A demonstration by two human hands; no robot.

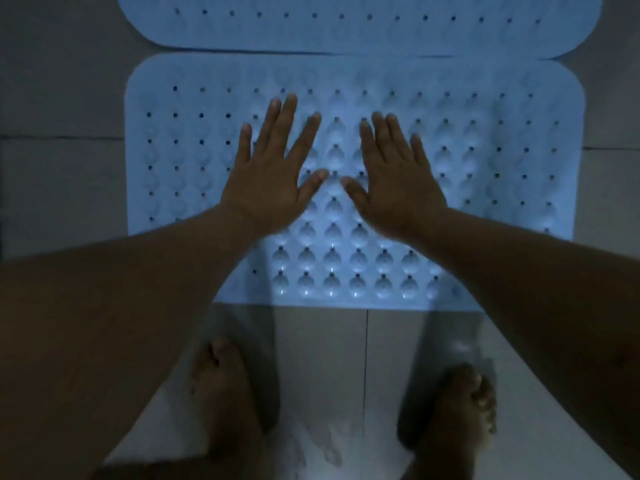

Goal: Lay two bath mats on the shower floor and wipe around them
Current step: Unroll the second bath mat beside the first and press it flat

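A person's left hand (pixel 268 174), fingers straight and spread, lies flat at centre frame on a pale blue rubber bath mat (pixel 502 168), gripping nothing. Just to its right, the right hand (pixel 394 178) lies flat on the same mat, fingers likewise extended, with the two thumbs pointing toward each other and nearly meeting over the mat's middle. The mat spreads out beneath and well beyond both hands to left and right. Its surface is dotted with rows of small drain holes and round suction-cup dimples.

Two bath mats are in view. The second bath mat (pixel 346 26) lies across the top of the frame, only partly visible. Its near edge runs along the far edge of the first; whether the two touch or slightly overlap cannot be told.

Both mats lie on the tiled shower floor (pixel 62 98), which shows grey at the left and right margins and paler in the lower centre. Two bare feet stand on the tiles at the bottom of the frame, the left foot (pixel 221 393) and the right foot (pixel 453 417), short of the mat's near edge.
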